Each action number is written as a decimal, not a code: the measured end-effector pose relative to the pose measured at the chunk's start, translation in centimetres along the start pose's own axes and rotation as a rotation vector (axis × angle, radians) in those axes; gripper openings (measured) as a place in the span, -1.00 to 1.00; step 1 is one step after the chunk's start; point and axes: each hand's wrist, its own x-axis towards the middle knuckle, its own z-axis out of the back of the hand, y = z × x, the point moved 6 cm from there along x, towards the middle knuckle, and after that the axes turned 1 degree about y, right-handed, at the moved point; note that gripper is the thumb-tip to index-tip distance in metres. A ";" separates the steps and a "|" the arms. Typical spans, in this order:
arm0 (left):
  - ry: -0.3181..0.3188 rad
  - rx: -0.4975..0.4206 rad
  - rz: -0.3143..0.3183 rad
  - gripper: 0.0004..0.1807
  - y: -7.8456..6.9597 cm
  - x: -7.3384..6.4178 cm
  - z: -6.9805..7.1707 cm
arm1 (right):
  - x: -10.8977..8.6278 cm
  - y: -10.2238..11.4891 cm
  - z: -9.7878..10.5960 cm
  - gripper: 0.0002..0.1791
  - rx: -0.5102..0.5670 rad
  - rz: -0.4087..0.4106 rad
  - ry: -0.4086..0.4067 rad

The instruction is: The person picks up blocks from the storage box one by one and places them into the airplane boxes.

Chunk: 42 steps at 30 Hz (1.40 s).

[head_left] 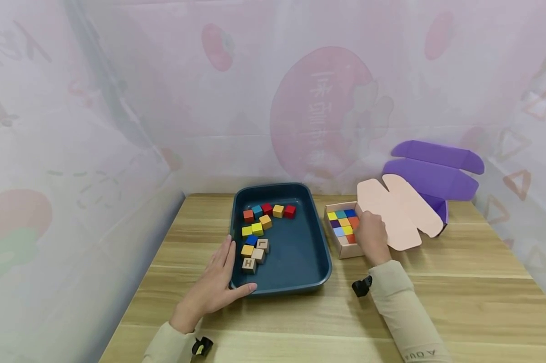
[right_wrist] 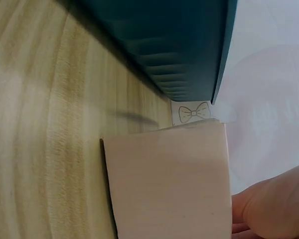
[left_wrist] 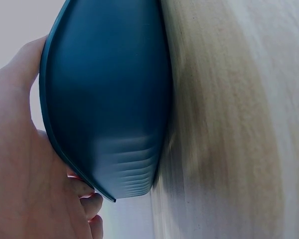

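A dark blue tray [head_left: 295, 252] lies on the wooden table, with several coloured cubes [head_left: 257, 229] and plain wooden ones along its left half and top. Two wooden cubes show letters, an L [head_left: 263, 245] and an H [head_left: 249, 265]. My left hand [head_left: 212, 285] rests at the tray's near left corner, fingers extended along the rim and thumb spread on the near edge. On the right, a pale pink box [head_left: 351, 251] holds rows of coloured cubes [head_left: 343, 222]. Over the box's right part is my right hand [head_left: 372, 237], fingers bent downward; its fingertips and anything between them are hidden.
The pink box's lid [head_left: 397, 214] is folded back to the right. Behind it stands a purple box [head_left: 429, 174] with its lid raised. A patterned cloth [head_left: 236, 126] hangs behind the table. Wood tabletop [head_left: 473, 272] extends right of my right forearm.
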 end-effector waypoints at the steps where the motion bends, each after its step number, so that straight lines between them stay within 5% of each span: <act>1: 0.002 0.001 0.002 0.34 0.0 0.0 0.0 | 0.0 0.1 0.0 -0.53 -0.002 0.003 0.010; 10: 0.003 -0.002 0.009 0.34 0.0 -0.1 0.0 | 0.3 0.4 -0.5 -0.54 -0.028 0.014 0.107; 26: 0.004 -0.003 0.003 0.34 -0.2 -0.2 -0.2 | -0.1 0.2 -0.1 -0.70 -0.107 0.018 0.024; 35: 0.017 -0.009 0.005 0.35 -0.1 -0.1 -0.1 | -0.4 4.4 2.7 -0.88 -0.017 0.079 0.028; 42: 0.015 -0.011 0.008 0.35 0.0 -0.1 -0.1 | -0.1 9.6 3.6 -0.85 0.039 0.242 0.110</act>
